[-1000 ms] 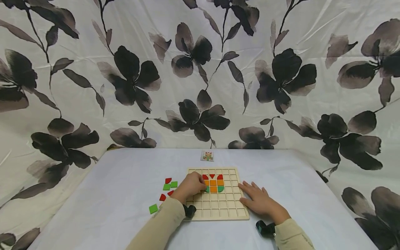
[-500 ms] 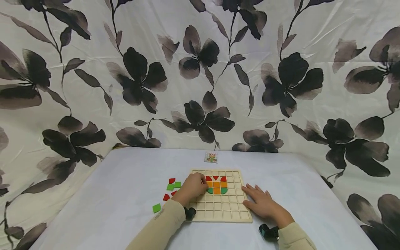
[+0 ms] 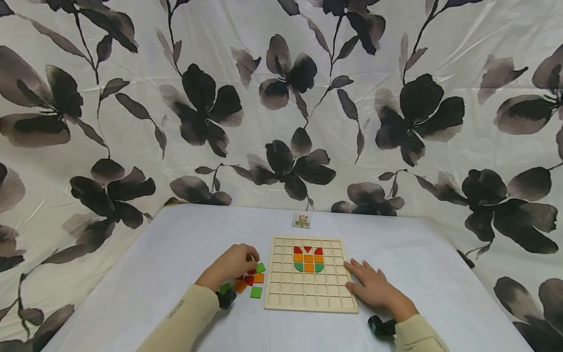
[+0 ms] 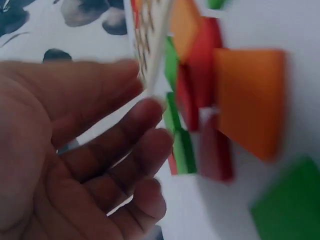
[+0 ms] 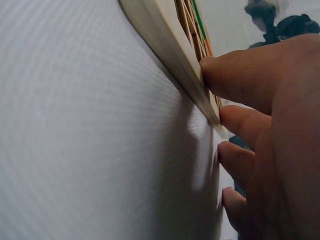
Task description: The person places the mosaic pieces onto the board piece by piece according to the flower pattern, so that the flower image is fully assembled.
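Observation:
My left hand (image 3: 234,264) hovers over a cluster of loose tiles left of the board. In the left wrist view its fingers (image 4: 147,150) are loosely bent, with nothing visible between them and the thumb. Around it lie green tiles (image 3: 256,292), orange tiles (image 4: 250,100) and red tiles (image 4: 202,62), some partly hidden under the hand. The wooden grid board (image 3: 310,293) carries a block of red, orange and green tiles (image 3: 309,259) in its upper middle. My right hand (image 3: 371,286) lies with spread fingers at the board's right edge, thumb and fingertips touching it.
A small pattern card (image 3: 301,220) lies behind the board near the table's far edge. White cloth covers the table (image 3: 211,225), and a floral curtain (image 3: 246,146) hangs behind it. A black wrist camera (image 3: 380,326) sits on the right wrist.
My left hand has left the placed tiles on the board and moved left to the loose ones, uncovering the board's left side. My right hand stays at the edge. The head view has shifted slightly.

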A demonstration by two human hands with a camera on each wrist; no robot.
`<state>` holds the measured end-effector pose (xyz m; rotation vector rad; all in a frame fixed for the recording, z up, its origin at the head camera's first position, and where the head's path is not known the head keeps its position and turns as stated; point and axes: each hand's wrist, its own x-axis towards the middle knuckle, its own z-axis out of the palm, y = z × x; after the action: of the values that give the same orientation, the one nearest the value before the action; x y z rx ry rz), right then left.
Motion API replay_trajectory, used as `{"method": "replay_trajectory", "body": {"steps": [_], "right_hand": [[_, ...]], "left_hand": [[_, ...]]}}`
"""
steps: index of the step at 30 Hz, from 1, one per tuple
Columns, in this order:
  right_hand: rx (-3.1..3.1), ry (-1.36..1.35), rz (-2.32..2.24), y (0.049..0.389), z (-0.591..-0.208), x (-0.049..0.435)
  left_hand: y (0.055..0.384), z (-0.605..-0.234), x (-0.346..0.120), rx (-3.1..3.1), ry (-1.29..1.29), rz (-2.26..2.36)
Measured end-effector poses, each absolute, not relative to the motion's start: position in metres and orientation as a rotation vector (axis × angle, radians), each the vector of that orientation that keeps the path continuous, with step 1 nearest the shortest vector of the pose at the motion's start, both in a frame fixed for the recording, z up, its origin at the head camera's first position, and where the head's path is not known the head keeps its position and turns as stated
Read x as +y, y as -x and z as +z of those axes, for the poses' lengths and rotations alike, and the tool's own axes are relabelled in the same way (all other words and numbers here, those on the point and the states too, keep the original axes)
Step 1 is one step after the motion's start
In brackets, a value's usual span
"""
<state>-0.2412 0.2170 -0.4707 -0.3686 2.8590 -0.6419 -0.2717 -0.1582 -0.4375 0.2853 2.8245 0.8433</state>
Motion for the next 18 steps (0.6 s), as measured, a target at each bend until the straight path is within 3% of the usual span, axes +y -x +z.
{"method": "replay_trajectory", "body": {"steps": [10, 18], "right_hand": [[2.857, 0.372, -0.622, 0.244, -0.473, 0.222], [2.862, 0.355, -0.631, 0.243, -0.475, 0.22]], "left_hand": [[0.252, -0.443, -0.156, 2.81, -0.49, 0.708], [0.249, -0.445, -0.152, 2.812, -0.467, 0.678]]}}
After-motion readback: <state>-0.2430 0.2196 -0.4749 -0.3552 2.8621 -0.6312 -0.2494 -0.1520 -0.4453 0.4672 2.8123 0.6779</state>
